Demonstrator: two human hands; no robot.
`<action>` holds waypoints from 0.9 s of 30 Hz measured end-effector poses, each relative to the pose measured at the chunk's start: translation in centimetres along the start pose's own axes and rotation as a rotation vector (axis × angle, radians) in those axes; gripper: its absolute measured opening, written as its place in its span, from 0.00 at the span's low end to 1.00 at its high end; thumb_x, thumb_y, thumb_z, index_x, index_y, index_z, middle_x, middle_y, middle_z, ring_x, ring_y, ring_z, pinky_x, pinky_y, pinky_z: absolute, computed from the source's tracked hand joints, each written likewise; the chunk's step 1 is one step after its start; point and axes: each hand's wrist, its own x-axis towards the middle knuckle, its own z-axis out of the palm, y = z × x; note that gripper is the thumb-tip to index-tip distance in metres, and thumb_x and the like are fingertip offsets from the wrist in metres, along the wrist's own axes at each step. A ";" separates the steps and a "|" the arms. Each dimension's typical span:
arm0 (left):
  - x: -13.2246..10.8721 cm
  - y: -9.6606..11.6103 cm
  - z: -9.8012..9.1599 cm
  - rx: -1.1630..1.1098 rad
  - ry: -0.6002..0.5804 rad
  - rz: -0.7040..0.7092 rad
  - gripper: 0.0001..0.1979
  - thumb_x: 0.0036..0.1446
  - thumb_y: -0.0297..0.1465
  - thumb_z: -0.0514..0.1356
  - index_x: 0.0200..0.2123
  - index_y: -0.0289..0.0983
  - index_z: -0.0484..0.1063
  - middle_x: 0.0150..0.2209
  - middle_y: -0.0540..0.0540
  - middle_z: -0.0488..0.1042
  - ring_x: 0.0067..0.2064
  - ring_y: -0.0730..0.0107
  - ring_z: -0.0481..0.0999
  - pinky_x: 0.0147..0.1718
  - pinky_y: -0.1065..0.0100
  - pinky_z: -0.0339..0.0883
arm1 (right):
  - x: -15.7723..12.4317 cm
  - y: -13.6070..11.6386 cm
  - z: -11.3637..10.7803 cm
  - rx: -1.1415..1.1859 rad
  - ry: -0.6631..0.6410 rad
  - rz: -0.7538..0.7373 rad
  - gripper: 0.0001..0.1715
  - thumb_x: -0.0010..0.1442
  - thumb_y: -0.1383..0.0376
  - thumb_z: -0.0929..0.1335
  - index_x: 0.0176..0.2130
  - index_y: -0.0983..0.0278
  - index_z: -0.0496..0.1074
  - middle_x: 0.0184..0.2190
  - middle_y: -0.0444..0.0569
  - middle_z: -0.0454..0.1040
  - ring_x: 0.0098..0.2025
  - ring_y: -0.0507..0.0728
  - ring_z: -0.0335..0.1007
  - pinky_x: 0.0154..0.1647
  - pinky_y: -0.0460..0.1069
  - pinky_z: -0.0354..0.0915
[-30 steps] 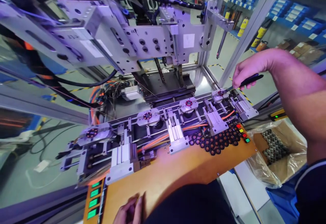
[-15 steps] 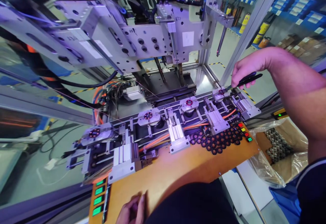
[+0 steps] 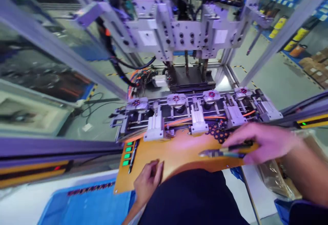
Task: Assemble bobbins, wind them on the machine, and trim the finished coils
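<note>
My right hand [image 3: 266, 143] is closed around the handles of a pair of pliers [image 3: 214, 153], blurred by motion. Their metal jaws point left, over the orange work board [image 3: 176, 150]. On the board's near edge rests my left hand [image 3: 148, 179], its fingers curled in and nothing visible in them. Behind the board runs a row of metal fixtures, each carrying a small round part with red and black segments, such as this round part [image 3: 175, 98]. Several dark rings [image 3: 217, 131] lie in a cluster just beyond my right hand, which partly hides them.
Above the fixtures hangs a machine head [image 3: 189, 35] with cables and rods. A black pen [image 3: 133, 156] lies beside green buttons [image 3: 127, 156] at the board's left. A blue tray [image 3: 92, 204] is at lower left. A plastic-lined box [image 3: 279, 180] stands at right, partly behind my forearm.
My right hand has come back from the rightmost fixture to above the board's right side, still gripping the pliers. My left hand stays at the near edge. The view has turned left.
</note>
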 end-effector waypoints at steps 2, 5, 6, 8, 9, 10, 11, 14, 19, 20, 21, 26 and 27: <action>0.9 1.0 -0.1 -0.094 -0.179 0.056 0.15 0.61 0.39 0.60 0.43 0.34 0.78 0.32 0.42 0.80 0.31 0.66 0.79 0.32 0.69 0.71 | -0.7 3.0 5.5 0.070 -0.134 -0.046 0.27 0.59 0.52 0.70 0.33 0.76 0.78 0.36 0.57 0.81 0.40 0.54 0.79 0.43 0.47 0.70; 2.3 3.2 0.2 -0.217 -0.373 0.141 0.14 0.62 0.38 0.58 0.45 0.41 0.79 0.39 0.43 0.82 0.38 0.66 0.82 0.39 0.70 0.73 | -0.5 5.3 11.0 0.071 -0.253 -0.082 0.28 0.58 0.49 0.71 0.40 0.73 0.78 0.38 0.60 0.81 0.40 0.58 0.80 0.45 0.51 0.72; 2.8 4.1 0.5 -0.252 -0.429 0.176 0.13 0.62 0.38 0.59 0.45 0.43 0.80 0.41 0.44 0.83 0.41 0.66 0.82 0.41 0.70 0.74 | -0.2 5.7 12.1 0.056 -0.276 -0.090 0.29 0.58 0.48 0.70 0.42 0.73 0.78 0.38 0.61 0.81 0.40 0.59 0.80 0.44 0.52 0.73; 3.4 5.6 1.2 -0.300 -0.514 0.230 0.14 0.61 0.39 0.60 0.48 0.45 0.79 0.41 0.45 0.83 0.43 0.64 0.82 0.44 0.69 0.74 | 0.5 6.1 13.3 0.020 -0.297 -0.100 0.32 0.62 0.46 0.66 0.46 0.71 0.78 0.38 0.61 0.81 0.39 0.60 0.80 0.42 0.54 0.74; 3.5 6.2 1.5 -0.311 -0.538 0.246 0.16 0.60 0.39 0.60 0.50 0.45 0.79 0.40 0.45 0.83 0.42 0.63 0.82 0.43 0.68 0.74 | 0.8 6.2 13.5 -0.005 -0.295 -0.103 0.32 0.63 0.45 0.64 0.46 0.70 0.78 0.37 0.61 0.81 0.38 0.61 0.81 0.39 0.54 0.75; 3.6 6.8 1.7 -0.315 -0.551 0.254 0.17 0.60 0.38 0.60 0.51 0.44 0.78 0.37 0.46 0.83 0.40 0.63 0.82 0.42 0.68 0.74 | 1.1 6.4 13.5 -0.040 -0.279 -0.104 0.33 0.64 0.45 0.61 0.46 0.69 0.78 0.35 0.60 0.81 0.36 0.61 0.81 0.37 0.55 0.75; 3.6 7.1 1.8 -0.313 -0.553 0.256 0.17 0.60 0.38 0.60 0.51 0.43 0.78 0.34 0.46 0.83 0.37 0.63 0.82 0.40 0.68 0.74 | 1.4 6.6 13.4 -0.086 -0.250 -0.108 0.32 0.65 0.45 0.60 0.44 0.67 0.79 0.33 0.58 0.81 0.34 0.62 0.80 0.35 0.56 0.76; 3.5 7.1 0.7 -0.285 -0.506 0.248 0.15 0.63 0.38 0.57 0.46 0.40 0.80 0.32 0.45 0.82 0.33 0.66 0.81 0.36 0.69 0.73 | 1.5 7.1 12.7 -0.267 -0.109 -0.162 0.27 0.62 0.46 0.62 0.39 0.61 0.80 0.34 0.56 0.80 0.38 0.67 0.79 0.40 0.63 0.75; 6.8 3.7 -7.0 -0.130 -0.302 0.203 0.22 0.68 0.37 0.49 0.31 0.37 0.79 0.27 0.46 0.79 0.27 0.70 0.76 0.30 0.71 0.69 | -0.3 4.7 10.5 -0.525 -0.009 -0.323 0.20 0.60 0.50 0.63 0.34 0.56 0.80 0.35 0.59 0.78 0.42 0.73 0.76 0.48 0.69 0.70; 8.4 3.0 -8.9 -0.079 -0.251 0.196 0.21 0.68 0.38 0.50 0.31 0.37 0.78 0.26 0.46 0.78 0.27 0.69 0.75 0.30 0.70 0.68 | -0.6 3.0 9.7 -0.559 -0.022 -0.369 0.19 0.61 0.51 0.63 0.36 0.56 0.80 0.36 0.59 0.78 0.42 0.71 0.76 0.49 0.68 0.70; 10.5 2.3 -10.7 -0.029 -0.212 0.203 0.20 0.66 0.41 0.53 0.31 0.36 0.78 0.25 0.46 0.76 0.27 0.69 0.74 0.30 0.68 0.68 | -0.6 0.9 8.9 -0.606 -0.049 -0.438 0.18 0.61 0.53 0.64 0.39 0.56 0.80 0.38 0.58 0.78 0.43 0.70 0.76 0.50 0.66 0.70; 22.3 1.7 -14.4 0.197 -0.158 0.337 0.20 0.58 0.38 0.64 0.52 0.37 0.73 0.53 0.38 0.71 0.56 0.53 0.66 0.57 0.52 0.59 | 4.5 -12.7 7.0 -1.111 -0.127 -0.898 0.19 0.65 0.59 0.64 0.52 0.62 0.74 0.52 0.59 0.73 0.54 0.66 0.71 0.57 0.60 0.69; 24.1 1.9 -14.1 0.229 -0.183 0.368 0.20 0.56 0.36 0.65 0.52 0.37 0.73 0.55 0.37 0.69 0.59 0.51 0.63 0.58 0.50 0.57 | 6.3 -14.7 7.3 -1.215 -0.114 -0.886 0.19 0.65 0.60 0.65 0.53 0.64 0.74 0.55 0.61 0.70 0.57 0.68 0.68 0.59 0.62 0.67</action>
